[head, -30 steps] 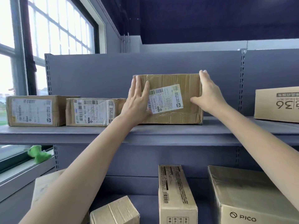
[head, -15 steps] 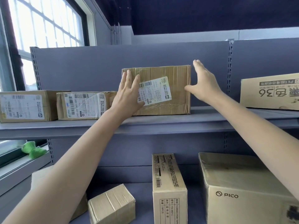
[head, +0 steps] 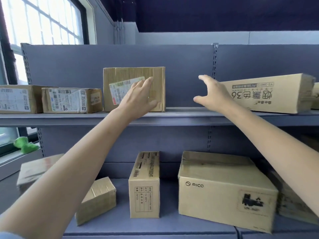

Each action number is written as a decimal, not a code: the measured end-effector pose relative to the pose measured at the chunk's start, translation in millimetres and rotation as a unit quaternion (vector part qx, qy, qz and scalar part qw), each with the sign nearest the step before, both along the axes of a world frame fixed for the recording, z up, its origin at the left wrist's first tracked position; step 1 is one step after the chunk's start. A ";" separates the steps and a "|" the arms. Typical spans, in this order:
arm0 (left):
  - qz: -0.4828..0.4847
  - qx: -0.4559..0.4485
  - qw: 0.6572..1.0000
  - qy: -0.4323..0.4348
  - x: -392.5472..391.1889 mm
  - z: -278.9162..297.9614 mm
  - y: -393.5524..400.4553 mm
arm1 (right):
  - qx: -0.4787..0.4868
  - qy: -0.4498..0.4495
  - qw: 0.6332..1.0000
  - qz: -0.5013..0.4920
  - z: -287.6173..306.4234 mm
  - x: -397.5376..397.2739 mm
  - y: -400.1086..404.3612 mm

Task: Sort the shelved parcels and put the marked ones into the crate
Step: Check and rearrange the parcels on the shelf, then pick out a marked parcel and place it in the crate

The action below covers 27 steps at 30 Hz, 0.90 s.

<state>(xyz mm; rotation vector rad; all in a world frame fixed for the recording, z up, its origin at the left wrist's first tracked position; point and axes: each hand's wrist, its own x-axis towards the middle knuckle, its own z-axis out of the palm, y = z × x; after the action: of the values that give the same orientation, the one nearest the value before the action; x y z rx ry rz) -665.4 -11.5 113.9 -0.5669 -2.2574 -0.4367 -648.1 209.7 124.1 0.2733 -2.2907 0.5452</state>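
Left hand [head: 139, 95] flat on taped parcel [head: 133, 88], right hand [head: 211, 95] spread beside it

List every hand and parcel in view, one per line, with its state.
left hand: open, flat on the tall parcel's front
right hand: open, in the air, touching nothing
tall parcel: upright on the upper shelf, taped shut
BoBo box: print upside down
PICO box: closed, lower shelf

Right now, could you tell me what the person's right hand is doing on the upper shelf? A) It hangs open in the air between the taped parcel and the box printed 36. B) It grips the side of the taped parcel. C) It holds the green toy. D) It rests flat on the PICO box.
A: the right hand is spread open, touching neither the taped parcel nor the box printed 36.
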 end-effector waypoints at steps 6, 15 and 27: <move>0.010 0.012 0.999 -0.032 41.3 -12.5 74.9 | 0.013 -0.009 1.000 0.020 -15.2 36.3 70.4; 0.004 -0.013 0.999 -0.044 83.1 -22.7 133.3 | -0.009 -0.020 1.000 0.020 -35.0 84.1 135.5; -0.056 0.000 0.996 -0.063 93.8 -52.1 170.7 | -0.047 -0.052 0.998 -0.003 -73.3 119.4 167.5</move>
<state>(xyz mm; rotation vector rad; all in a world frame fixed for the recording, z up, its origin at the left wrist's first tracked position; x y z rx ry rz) -571.6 159.1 61.8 -0.6862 -2.3539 -0.5418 -528.7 377.2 50.8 0.1964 -2.3565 0.6767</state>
